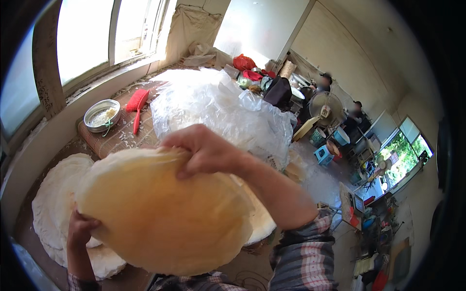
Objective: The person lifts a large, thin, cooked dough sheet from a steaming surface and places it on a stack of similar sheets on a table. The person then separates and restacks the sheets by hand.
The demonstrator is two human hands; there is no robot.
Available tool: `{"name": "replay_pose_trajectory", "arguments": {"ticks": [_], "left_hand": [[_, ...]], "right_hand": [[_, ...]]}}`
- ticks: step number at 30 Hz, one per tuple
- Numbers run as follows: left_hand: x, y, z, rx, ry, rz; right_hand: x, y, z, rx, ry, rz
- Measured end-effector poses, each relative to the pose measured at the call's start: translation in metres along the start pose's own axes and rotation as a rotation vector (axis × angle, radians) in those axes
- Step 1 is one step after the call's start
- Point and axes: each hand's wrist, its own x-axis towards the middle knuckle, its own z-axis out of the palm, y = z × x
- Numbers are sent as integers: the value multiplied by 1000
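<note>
Both hands hold up a large, roughly round slab (167,218) with a smooth amber-yellow face and a paler rim; its material cannot be settled. My right hand (204,149) grips the upper edge, thumb on the near face and fingers behind. At the left edge, my left hand (82,225) pinches the slab. Behind it on the left lie several overlapping whitish slabs (51,207) with uneven rims. Another pale slab (260,220) shows partly past its right edge, mostly hidden.
Beyond the slab a heap of clear plastic sheeting (218,105) covers much of the worktable. A red brush (137,103) and a metal bowl (102,115) rest on a woven mat (120,142) strewn with pale shavings. Farther right are a fan (325,109), a blue stool (323,155) and two people.
</note>
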Motion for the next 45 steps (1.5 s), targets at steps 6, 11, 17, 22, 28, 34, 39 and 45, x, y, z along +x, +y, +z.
{"name": "replay_pose_trajectory", "arguments": {"ticks": [6, 11, 17, 22, 28, 34, 39, 45], "left_hand": [[85, 55, 162, 339, 30, 413], [96, 10, 229, 860, -126, 1076], [58, -195, 228, 1196, -308, 840], [33, -218, 221, 1247, -278, 555], [81, -225, 244, 25, 350, -129], [68, -256, 222, 196, 250, -51], [-15, -214, 113, 257, 422, -234], [-138, -204, -60, 153, 1040, -406]], "right_hand": [[-136, -64, -120, -346, 477, 117], [-252, -3, -101, -614, 586, -44], [-386, 124, 46, -869, 385, 299], [-407, 133, 56, -539, 556, 444], [-407, 205, 29, 35, 947, 914], [-432, 271, 29, 76, 1012, 971], [-393, 209, -10, 167, 1135, 855], [-224, 141, 37, 395, 869, 693]]}}
